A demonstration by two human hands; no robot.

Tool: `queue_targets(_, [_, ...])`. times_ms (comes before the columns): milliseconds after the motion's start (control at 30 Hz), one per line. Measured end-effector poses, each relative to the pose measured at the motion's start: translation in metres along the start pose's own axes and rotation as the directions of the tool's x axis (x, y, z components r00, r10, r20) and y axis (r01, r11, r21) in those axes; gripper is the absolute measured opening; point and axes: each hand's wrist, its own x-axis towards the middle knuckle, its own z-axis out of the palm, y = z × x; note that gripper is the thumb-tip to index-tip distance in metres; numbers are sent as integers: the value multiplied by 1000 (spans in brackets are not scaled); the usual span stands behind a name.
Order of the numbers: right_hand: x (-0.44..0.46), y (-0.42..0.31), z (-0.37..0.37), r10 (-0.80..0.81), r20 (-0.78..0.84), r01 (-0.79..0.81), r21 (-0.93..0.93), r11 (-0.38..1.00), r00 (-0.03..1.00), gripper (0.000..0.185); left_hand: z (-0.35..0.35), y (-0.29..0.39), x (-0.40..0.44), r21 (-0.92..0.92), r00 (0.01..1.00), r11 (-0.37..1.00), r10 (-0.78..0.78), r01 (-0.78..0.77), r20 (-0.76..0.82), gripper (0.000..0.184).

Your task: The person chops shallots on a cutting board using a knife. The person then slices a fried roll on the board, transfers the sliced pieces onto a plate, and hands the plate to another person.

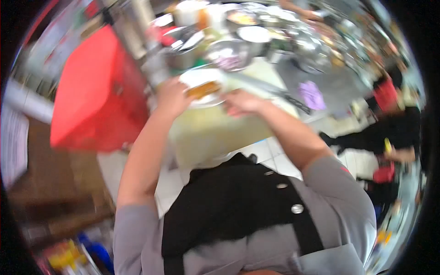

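Observation:
A white plate (198, 75) carries a long golden-brown piece of food (203, 90) over the far part of a pale cutting board (215, 133). My left hand (172, 97) grips the plate's left rim, its fingertips near the food. At the right rim, my right hand (242, 101) has its fingers curled together against the edge of the plate. Motion blur hides the exact finger contact. Right of the plate lies a large knife (295, 101), its dark handle pointing toward the lower right.
A crumpled purple cloth (312, 95) lies on the metal counter (339, 85). Several bowls crowd the back, including a metal bowl (229, 54) with purplish contents. A large red box (94, 98) stands at left. Other people stand at right, and another person's hand (309, 14) shows at the far side.

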Motion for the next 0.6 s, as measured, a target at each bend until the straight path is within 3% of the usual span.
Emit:
queue_targets(33, [17,11,15,99,7,-98,212,972,995,57,9,-7,1,-92,996,995,31,-39,-83,37])
queue_targets(67, [25,18,26,89,9,-86,371,925,996,54,12,-9,1,-64,989,997,41,-50,-139,43])
queue_targets(100, [20,10,34,122,9,-117,354,928,992,49,1,-3,-1,-141,993,990,3,-19,-115,51])
queue_targets(167, [32,10,45,108,1,-99,402,910,994,38,-2,-3,-12,-145,965,985,56,-96,-256,52])
queue_targets(200, [32,8,47,137,-35,-108,441,891,990,38,-7,-4,-17,-316,963,942,25,-112,-268,50])
queue_targets(400, [-43,28,44,128,-72,-86,426,901,989,40,-45,24,-76,-626,981,780,-139,25,-134,47])
queue_targets(600, [-173,97,38,147,-61,-108,424,899,987,41,-34,72,-105,-819,993,563,-45,113,106,45])
